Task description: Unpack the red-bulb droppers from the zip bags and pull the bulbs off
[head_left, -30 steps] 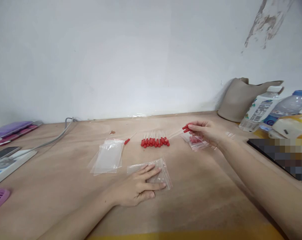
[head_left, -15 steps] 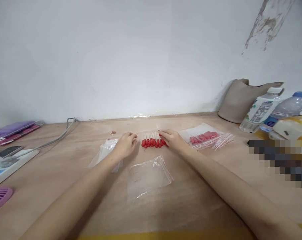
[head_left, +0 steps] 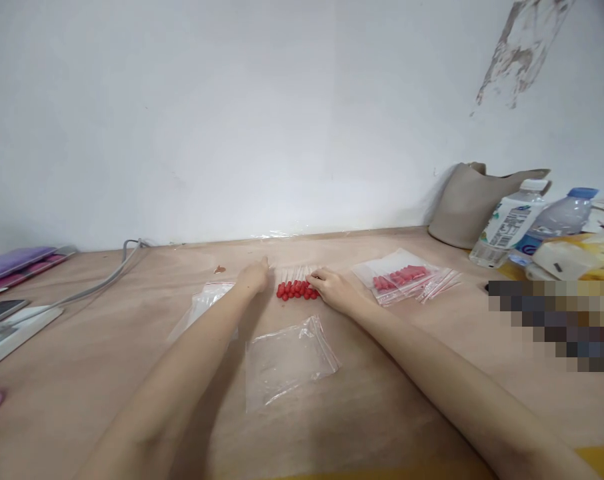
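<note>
A row of thin pale sticks with red tips (head_left: 295, 289) lies on the table, the red ends towards me. My right hand (head_left: 335, 291) is at the right end of this row, its fingers bent and closed on the sticks there; how many it grips is hidden. To the left of the row is my left hand (head_left: 255, 277), apart from the sticks, with the index finger stretched out and the other fingers partly hidden. A clear zip bag (head_left: 289, 363) lies flat in front of the row. More clear bags (head_left: 202, 307) are partly under my left forearm.
Right of my right hand lies a clear bag with red-tipped sticks (head_left: 402, 277). A grey-brown container (head_left: 462, 207) and plastic bottles (head_left: 515, 223) stand at the back right. At left are a power strip (head_left: 27, 333), a cable (head_left: 102, 280), a phone (head_left: 2, 311) and purple packs (head_left: 19, 263).
My right hand has lowered onto the right end of the row; the stick it held upright no longer shows. My left hand's index finger now points forward. The view has shifted slightly right.
</note>
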`<state>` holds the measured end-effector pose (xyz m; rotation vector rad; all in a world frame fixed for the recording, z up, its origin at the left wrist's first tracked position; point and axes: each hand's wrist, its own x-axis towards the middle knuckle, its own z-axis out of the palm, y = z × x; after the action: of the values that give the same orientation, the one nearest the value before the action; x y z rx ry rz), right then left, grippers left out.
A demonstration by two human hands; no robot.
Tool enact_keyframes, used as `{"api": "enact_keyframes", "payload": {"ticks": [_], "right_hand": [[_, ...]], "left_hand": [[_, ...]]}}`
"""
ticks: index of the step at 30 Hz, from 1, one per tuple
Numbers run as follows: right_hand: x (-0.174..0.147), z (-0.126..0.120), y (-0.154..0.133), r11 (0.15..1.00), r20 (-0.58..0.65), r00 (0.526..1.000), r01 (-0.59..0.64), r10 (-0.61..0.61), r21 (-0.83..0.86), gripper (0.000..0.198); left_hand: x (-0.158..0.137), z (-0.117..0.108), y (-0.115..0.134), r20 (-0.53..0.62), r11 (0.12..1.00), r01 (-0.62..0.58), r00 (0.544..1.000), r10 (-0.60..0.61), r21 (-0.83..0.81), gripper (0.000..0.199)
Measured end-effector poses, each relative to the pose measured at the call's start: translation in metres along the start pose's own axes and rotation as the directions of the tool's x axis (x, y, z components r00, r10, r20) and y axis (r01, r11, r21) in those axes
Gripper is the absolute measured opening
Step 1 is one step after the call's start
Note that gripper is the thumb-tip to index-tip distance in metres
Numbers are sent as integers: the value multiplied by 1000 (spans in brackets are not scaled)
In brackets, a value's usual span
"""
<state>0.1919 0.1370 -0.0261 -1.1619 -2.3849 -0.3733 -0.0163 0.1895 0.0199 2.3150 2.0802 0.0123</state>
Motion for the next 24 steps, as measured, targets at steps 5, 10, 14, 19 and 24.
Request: {"api": "enact_keyframes", "payload": {"ticks": [5,10,14,19,24], "right_hand": [[-3,-2,1,999,-33,999,-16,17,37,20],[-11,-9,-7,991,-106,989,-92,103,100,22],[-15,-20,-15,969,-147,970,-167,194,181,23],[-18,-23,-17,960,-210,945,-217,253,178,22],[-25,-13,-16,933,-339,876,-275,342,231,15]], "left_hand": [[4,-1,10,108,973,101,991,-80,-208,31],[4,8,10,217,888,187,971,-101,-421,31],[1,19,3,209,816,192,974,-90,-545,31],[-2,29,-9,63,794,98,995,-75,-600,23],[-19,30,-9,-145,817,-55,989,-35,-574,18]]}}
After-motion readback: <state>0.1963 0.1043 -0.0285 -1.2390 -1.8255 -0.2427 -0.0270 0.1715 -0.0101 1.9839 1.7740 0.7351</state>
